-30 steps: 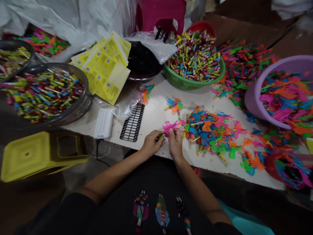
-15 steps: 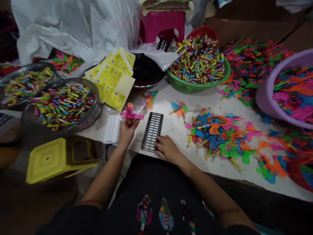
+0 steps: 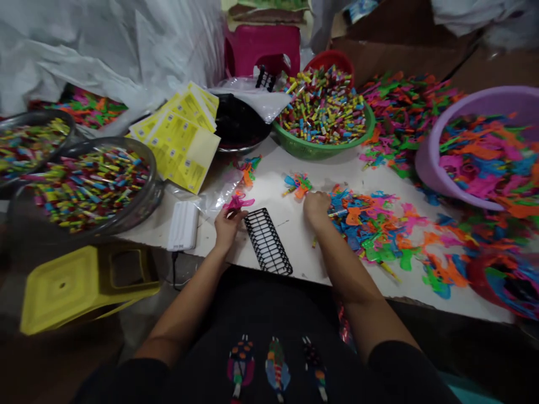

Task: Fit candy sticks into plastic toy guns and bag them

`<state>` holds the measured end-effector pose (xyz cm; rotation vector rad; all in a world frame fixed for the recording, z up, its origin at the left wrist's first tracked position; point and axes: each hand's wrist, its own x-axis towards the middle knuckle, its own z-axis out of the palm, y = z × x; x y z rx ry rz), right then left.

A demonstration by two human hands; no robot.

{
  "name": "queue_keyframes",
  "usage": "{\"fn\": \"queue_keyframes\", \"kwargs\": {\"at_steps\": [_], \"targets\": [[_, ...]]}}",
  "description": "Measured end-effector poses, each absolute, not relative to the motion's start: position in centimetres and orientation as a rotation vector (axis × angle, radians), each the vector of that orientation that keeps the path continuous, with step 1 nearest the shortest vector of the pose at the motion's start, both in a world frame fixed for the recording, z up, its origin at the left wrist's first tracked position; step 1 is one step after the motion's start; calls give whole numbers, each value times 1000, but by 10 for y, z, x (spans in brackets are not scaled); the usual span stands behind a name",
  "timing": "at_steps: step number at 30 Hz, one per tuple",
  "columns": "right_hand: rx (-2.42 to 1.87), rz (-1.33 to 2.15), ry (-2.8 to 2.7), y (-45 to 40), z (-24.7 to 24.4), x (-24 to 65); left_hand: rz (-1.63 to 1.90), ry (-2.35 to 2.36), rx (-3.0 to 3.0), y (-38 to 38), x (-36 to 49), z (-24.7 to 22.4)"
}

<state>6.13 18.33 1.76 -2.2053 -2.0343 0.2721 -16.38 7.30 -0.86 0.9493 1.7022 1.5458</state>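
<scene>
The left hand [image 3: 228,229] pinches a pink plastic toy [image 3: 239,201] between closed fingertips, just above the white table [image 3: 301,249], near the far-left corner of a black rack [image 3: 268,241]. The toy's long axis runs roughly left to right, its narrower end reaching right; its finer outline is blurred. The rack lies flat, its long axis slanting from far left to near right and its rungs crossing the shorter width. The right hand [image 3: 317,209] reaches to the left edge of a heap of coloured toys [image 3: 374,224], its fingers bent and largely hidden; whether they grasp anything cannot be told. A small cluster of toys [image 3: 298,185] lies just beyond and left of this hand, and a white box [image 3: 183,225] lies left of the left hand.

Compared with half a second earlier, the rack is turned, having then slanted from far right to near left. The right hand, then touching the rack, is now at the heap; the left hand, then near the white box, is closer to the rack, with the pink toy still in its grip.
</scene>
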Motion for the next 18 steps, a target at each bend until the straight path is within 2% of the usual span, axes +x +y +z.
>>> {"fn": "queue_keyframes", "kwargs": {"at_steps": [3, 8, 10, 13, 18], "targets": [[-2112, 430, -1913, 194, 11, 61, 1468, 1794, 957, 66, -171, -11], [-1327, 1128, -1569, 167, -11, 31, 1385, 1842, 1020, 65, -161, -26], [-1175, 1294, -1519, 155, -24, 12, 1369, 1878, 1087, 68, -157, -30], [-1191, 1269, -1610, 148, -36, -5, 1365, 1895, 1159, 73, -158, -32], [-1336, 992, -1882, 151, -34, 2, 1332, 1888, 1213, 84, -166, -33]]}}
